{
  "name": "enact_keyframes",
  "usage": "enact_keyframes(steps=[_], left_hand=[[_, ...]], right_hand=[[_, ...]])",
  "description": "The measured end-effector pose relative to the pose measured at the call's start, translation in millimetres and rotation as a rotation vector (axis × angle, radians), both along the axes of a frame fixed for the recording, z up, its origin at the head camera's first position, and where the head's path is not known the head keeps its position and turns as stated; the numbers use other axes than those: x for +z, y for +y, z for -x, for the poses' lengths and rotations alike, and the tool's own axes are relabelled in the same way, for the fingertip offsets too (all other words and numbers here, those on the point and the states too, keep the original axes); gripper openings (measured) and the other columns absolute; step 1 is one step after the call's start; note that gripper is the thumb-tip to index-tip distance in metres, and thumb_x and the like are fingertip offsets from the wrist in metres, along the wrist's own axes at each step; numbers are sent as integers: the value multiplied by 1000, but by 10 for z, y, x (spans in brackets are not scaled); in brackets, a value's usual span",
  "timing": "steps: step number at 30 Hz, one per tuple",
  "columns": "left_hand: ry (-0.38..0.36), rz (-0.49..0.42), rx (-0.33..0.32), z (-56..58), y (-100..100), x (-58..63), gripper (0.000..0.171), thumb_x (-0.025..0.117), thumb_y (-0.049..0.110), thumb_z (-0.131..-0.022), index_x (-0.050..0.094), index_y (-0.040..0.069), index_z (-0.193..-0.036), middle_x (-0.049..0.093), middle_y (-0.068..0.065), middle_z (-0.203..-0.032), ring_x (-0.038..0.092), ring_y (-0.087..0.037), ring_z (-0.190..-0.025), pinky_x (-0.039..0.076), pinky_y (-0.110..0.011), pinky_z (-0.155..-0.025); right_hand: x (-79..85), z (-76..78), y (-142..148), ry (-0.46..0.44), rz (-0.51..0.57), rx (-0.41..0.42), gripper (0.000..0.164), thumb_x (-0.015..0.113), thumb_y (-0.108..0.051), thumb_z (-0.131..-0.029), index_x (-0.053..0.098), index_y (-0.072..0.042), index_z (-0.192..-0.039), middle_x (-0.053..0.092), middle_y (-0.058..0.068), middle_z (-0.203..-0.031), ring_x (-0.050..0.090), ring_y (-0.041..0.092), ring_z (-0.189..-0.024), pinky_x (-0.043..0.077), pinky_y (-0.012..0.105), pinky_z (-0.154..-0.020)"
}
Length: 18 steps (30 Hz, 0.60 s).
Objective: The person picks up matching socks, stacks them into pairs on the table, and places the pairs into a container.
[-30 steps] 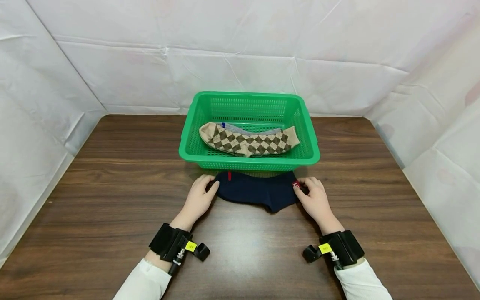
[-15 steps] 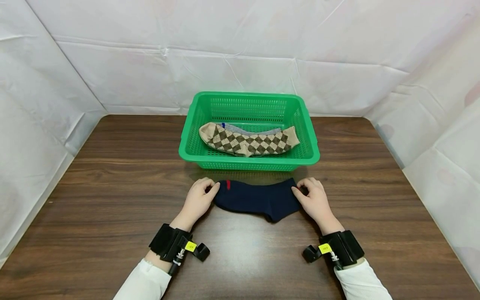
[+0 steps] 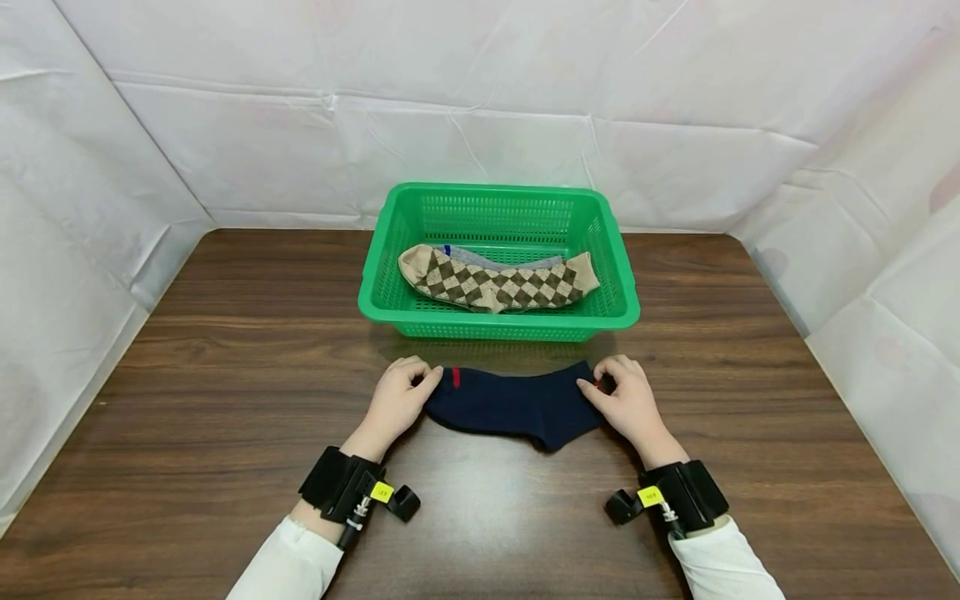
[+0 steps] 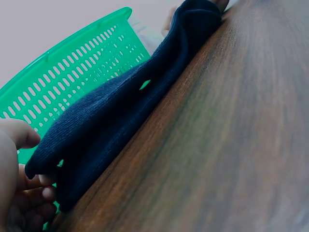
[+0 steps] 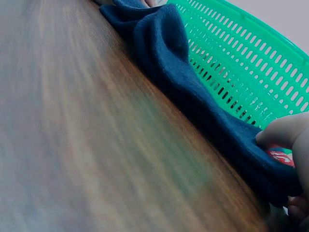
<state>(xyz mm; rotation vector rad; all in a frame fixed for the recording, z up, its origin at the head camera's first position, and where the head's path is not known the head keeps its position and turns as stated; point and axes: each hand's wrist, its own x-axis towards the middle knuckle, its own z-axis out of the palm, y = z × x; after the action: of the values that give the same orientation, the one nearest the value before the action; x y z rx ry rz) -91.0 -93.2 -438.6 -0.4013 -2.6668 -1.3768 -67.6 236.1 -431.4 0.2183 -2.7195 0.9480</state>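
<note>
A navy sock (image 3: 517, 404) with a red mark near its toe lies lengthwise in front of the green basket. My left hand (image 3: 396, 396) pinches the toe end. In the left wrist view the navy fabric (image 4: 111, 111) shows two layers with gaps between them, and the thumb (image 4: 25, 135) lies over its near end. At the cuff end, my right hand (image 3: 628, 404) pinches the fabric between thumb and fingers. A red label (image 5: 281, 156) on the cuff peeks out beside the right thumb (image 5: 280, 131) in the right wrist view.
Just behind the sock stands the green basket (image 3: 498, 327). Inside it lie a beige and brown argyle sock (image 3: 498, 283) and a grey sock (image 3: 480, 259), partly covered. The brown wooden table (image 3: 225, 400) is bounded by white sheeting (image 3: 480, 150).
The navy sock has shifted toward me and slightly left, away from the basket. The right thumb has moved inward over the cuff, covering most of the red label. Both wrists have hardly moved.
</note>
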Motion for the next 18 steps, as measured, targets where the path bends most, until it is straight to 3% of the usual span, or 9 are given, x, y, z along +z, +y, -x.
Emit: enact_keyframes(steps=[4, 10, 13, 18], left_hand=[[8, -14, 3, -8, 4, -4, 33, 61, 21, -92, 53, 14, -61, 44, 4, -64, 43, -15, -70, 34, -30, -70], [-6, -240, 17, -15, 4, -23, 31, 63, 16, -92, 58, 10, -62, 53, 0, -70, 49, -11, -69, 40, -24, -68], [-2, -306, 7, -16, 6, -24, 31, 63, 17, -92, 59, 8, -62, 56, -2, -72, 51, -9, -70, 41, -22, -70], [-13, -330, 3, -72, 38, 115, 30, 61, 8, -92, 58, 0, -63, 57, -8, -73, 51, -6, -72, 42, -20, -72]], right_hand=[[-7, -3, -1, 19, -1, 4, 22, 73, -12, -81, 52, -7, -74, 49, 8, -79, 39, 21, -77, 30, 35, -70], [30, -22, -17, 2, 73, -16, 19, 65, -12, -89, 53, -6, -75, 50, 7, -78, 40, 19, -76, 33, 33, -69], [48, -38, -24, -41, 117, -47, 19, 61, -15, -92, 51, -7, -79, 49, 5, -75, 41, 17, -71, 34, 29, -65], [53, -52, -28, -49, 198, -49, 11, 59, -15, -93, 53, -8, -87, 52, -1, -66, 42, 9, -58, 34, 23, -60]])
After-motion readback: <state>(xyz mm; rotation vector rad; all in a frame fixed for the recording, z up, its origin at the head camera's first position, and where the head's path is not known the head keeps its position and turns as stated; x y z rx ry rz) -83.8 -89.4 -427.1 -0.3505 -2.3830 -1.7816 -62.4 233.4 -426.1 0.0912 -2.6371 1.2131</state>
